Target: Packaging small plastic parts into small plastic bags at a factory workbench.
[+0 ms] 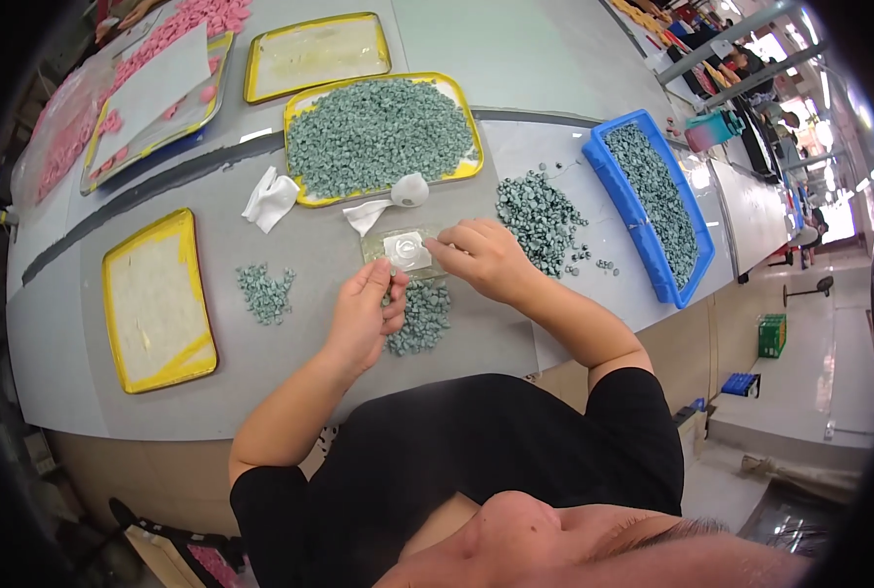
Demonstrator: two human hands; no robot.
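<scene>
- I see both hands meet over a small clear plastic block (407, 251) with a pale round insert, on the grey table (290, 372) just below the big parts tray.
- Left hand (363, 314): fingertips pinched at the block's near-left edge. Whether a small part sits in the pinch, I can't tell.
- Right hand (486, 260): fingers curled, tips pressing on the block's right edge, apparently steadying it against the left hand's work.
- The block looks transparent, flat and roughly square, with a whitish centre; finer detail is too small to read.
- Small grey-green pellets: one pile (419, 316) touches the left hand on its right, presumably kept close for quick picking; another pile (266, 291) lies off to the left, a bigger pile (538, 214) beyond the right hand.
- Bulk stock sits farther out: a yellow-rimmed tray (383, 135) heaped with the same pellets, a blue bin (649, 201) of them on the right.
- White cloth (271, 197) and a white strip with a rounded end (390, 201) lie near the tray edge.
- An unfilled yellow-rimmed tray (157, 300) sits far left; pink parts (177, 24) are at the top left.
</scene>
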